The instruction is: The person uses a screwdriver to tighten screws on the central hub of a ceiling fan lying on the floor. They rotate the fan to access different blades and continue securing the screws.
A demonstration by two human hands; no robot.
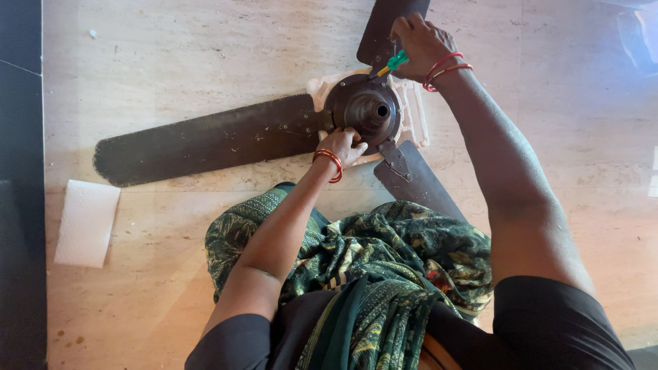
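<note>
A dark brown ceiling fan lies on the pale stone floor, its round motor hub (363,106) resting on a white frame (415,113). One long blade (205,140) stretches left, a second blade (419,183) points toward me, and a third blade (382,27) runs off the top. My left hand (340,146) presses on the hub's near edge. My right hand (419,42) grips a screwdriver (392,64) with a green and yellow handle, its tip angled down at the hub's far rim. Both wrists wear red bangles.
A white folded cloth or paper (87,223) lies on the floor at the left. A dark strip (20,185) borders the floor along the left edge. My green patterned garment (370,260) covers my lap just below the fan.
</note>
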